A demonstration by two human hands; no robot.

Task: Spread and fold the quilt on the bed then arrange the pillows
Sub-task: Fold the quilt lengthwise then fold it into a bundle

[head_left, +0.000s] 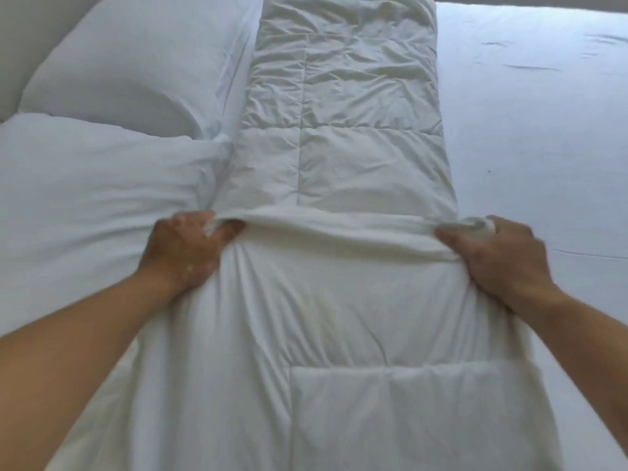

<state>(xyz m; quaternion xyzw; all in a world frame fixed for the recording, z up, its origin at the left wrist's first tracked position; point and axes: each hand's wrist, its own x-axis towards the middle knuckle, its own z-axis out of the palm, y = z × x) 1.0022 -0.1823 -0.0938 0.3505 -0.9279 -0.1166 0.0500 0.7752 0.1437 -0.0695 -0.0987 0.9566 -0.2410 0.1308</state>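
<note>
A white quilt (343, 107), folded into a long narrow strip, runs down the middle of the bed from the far end toward me. Its near part is doubled over the strip, and the folded edge runs across between my hands. My left hand (190, 248) grips the left corner of that edge. My right hand (492, 253) grips the right corner, with cloth bunched in its fingers. Two white pillows lie to the left of the quilt: a near pillow (85, 198) touches the quilt's side beside my left hand, and a far pillow (136, 62) lies behind it.
The white bed sheet (543, 130) lies flat to the right of the quilt, with a few small creases. A pale headboard or wall (30, 25) shows at the top left, behind the pillows.
</note>
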